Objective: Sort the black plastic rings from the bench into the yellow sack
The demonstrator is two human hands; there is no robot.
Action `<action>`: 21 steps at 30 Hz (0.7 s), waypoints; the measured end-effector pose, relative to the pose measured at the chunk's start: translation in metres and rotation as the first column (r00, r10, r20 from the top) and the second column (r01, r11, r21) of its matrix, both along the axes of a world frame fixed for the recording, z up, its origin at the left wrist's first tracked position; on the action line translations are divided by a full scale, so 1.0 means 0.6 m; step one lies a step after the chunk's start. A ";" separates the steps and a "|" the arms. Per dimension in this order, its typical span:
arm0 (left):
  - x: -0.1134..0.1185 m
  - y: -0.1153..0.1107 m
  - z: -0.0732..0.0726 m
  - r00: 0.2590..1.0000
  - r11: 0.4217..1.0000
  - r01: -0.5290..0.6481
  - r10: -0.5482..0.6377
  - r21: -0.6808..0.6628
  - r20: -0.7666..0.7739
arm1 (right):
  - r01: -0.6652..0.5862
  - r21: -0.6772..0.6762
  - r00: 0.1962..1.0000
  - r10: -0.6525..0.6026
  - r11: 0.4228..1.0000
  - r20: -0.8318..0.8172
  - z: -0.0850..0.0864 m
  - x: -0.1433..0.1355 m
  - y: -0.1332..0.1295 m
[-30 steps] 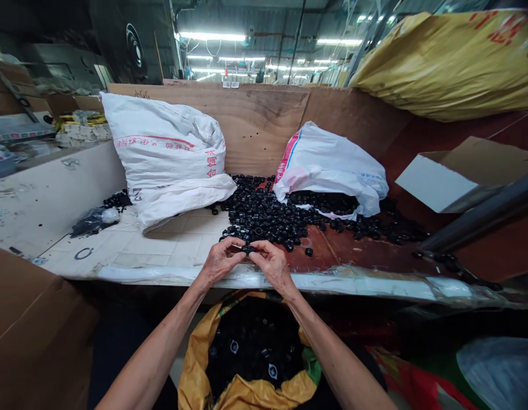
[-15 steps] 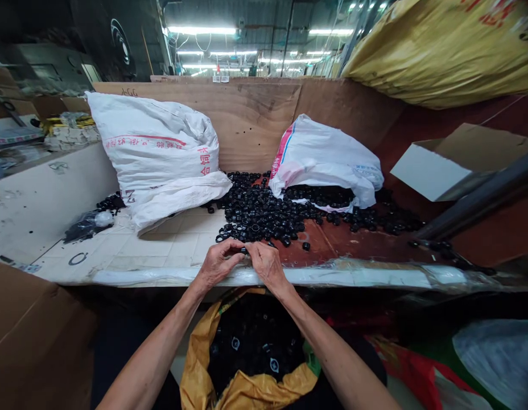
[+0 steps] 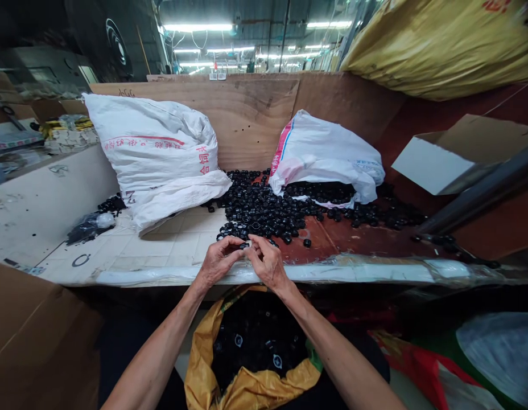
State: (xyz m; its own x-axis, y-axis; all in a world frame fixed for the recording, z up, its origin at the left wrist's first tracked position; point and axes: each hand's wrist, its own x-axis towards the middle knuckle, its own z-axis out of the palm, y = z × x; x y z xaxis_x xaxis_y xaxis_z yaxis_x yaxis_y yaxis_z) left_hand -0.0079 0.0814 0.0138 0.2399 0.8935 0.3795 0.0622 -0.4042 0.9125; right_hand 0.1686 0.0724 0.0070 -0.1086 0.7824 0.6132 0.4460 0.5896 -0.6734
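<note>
My left hand [image 3: 217, 261] pinches a small black plastic ring [image 3: 244, 245] between thumb and fingertips, just above the front edge of the bench. Close against it, my right hand [image 3: 266, 262] has its thumb and fingers bent in at the ring's right side. A tiny pale spot shows between the two hands; whether the right fingers grip a separate piece is too small to tell. Right behind the hands spreads a heap of small black plastic rings [image 3: 264, 208]. Below my forearms, an open yellow sack [image 3: 199, 376] holds many black parts, some with pale outlines.
Two white woven sacks, the left one [image 3: 161, 148] and the right one [image 3: 328, 154], lie on the bench against a wooden back board [image 3: 251, 114]. An open carton [image 3: 434, 165] and a dark metal bar [image 3: 481, 193] stand at right. A large yellow sack [image 3: 438, 51] hangs over the upper right.
My right fingers have lifted and parted slightly from the left fingertips, so the black ring shows more between them. The view has shifted a little.
</note>
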 end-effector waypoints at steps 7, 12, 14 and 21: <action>0.000 0.000 -0.001 1.000 1.000 0.001 -0.001 0.015 -0.007 | -0.003 0.027 1.000 0.003 1.000 0.021 -0.003 0.001 0.001; -0.002 -0.001 -0.004 1.000 1.000 0.002 -0.001 0.014 -0.019 | -0.028 0.053 0.999 0.029 0.998 -0.018 0.001 0.000 -0.002; -0.004 0.000 -0.005 0.999 1.000 0.012 -0.012 0.016 -0.030 | -0.013 0.033 1.000 0.013 0.999 0.001 0.001 0.000 -0.004; -0.004 -0.012 0.007 0.998 0.999 0.039 -0.038 0.025 -0.050 | -0.036 0.060 0.999 0.036 0.998 -0.013 -0.004 0.002 -0.004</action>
State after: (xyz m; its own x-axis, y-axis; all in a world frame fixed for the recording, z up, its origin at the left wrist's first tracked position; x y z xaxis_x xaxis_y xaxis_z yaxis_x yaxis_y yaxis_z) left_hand -0.0103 0.0743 0.0179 0.2931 0.8732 0.3894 0.0905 -0.4307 0.8979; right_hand 0.1696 0.0700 0.0046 -0.1270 0.7400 0.6605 0.4144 0.6446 -0.6425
